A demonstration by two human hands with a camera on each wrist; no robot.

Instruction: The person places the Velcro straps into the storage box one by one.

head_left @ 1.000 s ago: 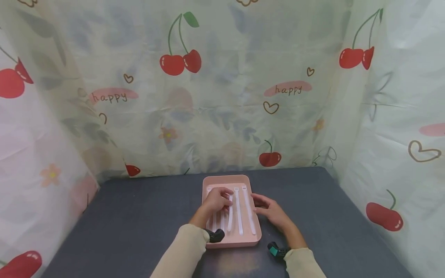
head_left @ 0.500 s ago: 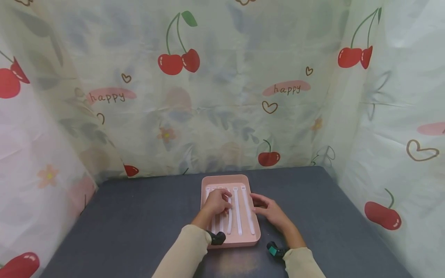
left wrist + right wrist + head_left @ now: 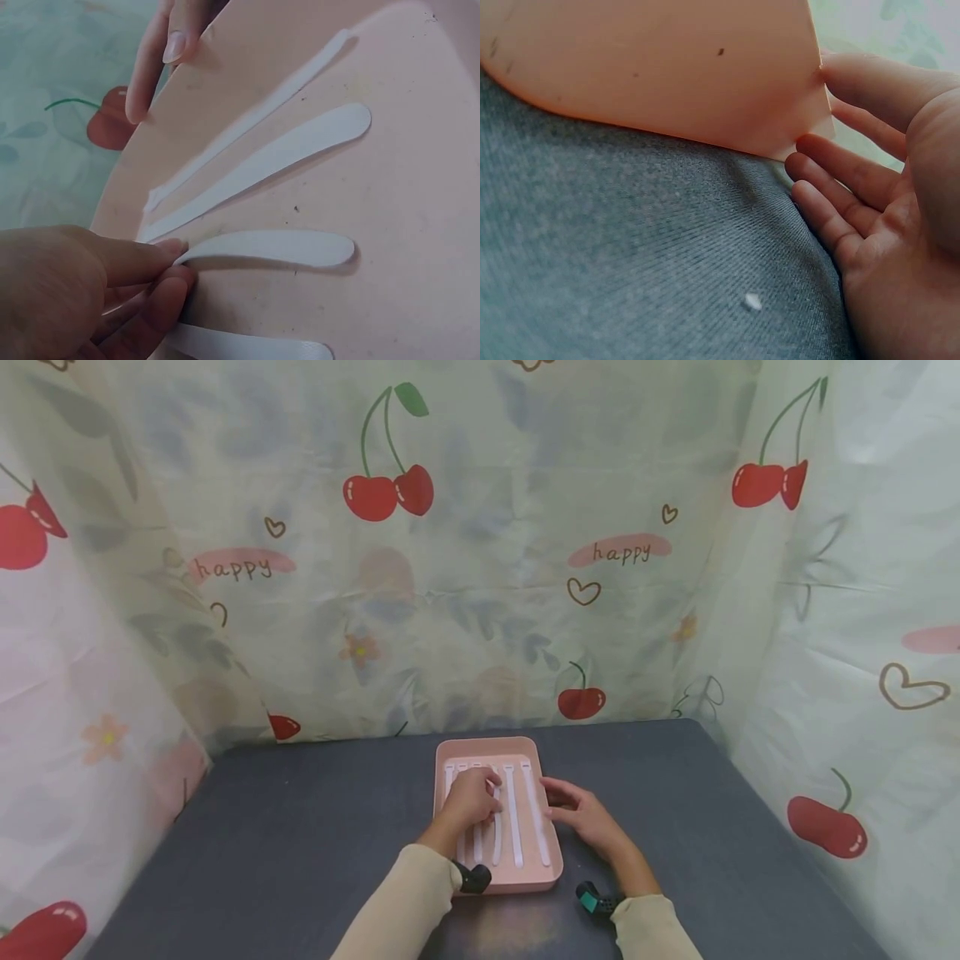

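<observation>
A shallow pink tray [image 3: 487,887] holds several flat white straps laid side by side lengthwise, each with a slotted head at the far end. My left hand [image 3: 468,797] reaches over the tray's left half. In the left wrist view, its thumb and fingers [image 3: 161,255] pinch one white strap [image 3: 274,247] near one end. That strap bows slightly, its rounded end close over the tray floor. My right hand [image 3: 588,818] rests at the tray's right wall, its fingertips [image 3: 806,142] against the outside and fingers loosely bent. The left hand hides parts of the leftmost straps.
A dark grey cloth-covered table [image 3: 322,827] surrounds the tray. Cherry-printed curtains [image 3: 480,568] close off the back and both sides. Two neighbouring straps, one strap [image 3: 513,818] and another strap [image 3: 535,818], lie flat in the tray's right half.
My left hand has shifted very slightly, still pinching at the same strap. The right hand stays at the tray's right wall, and the tray keeps its place.
</observation>
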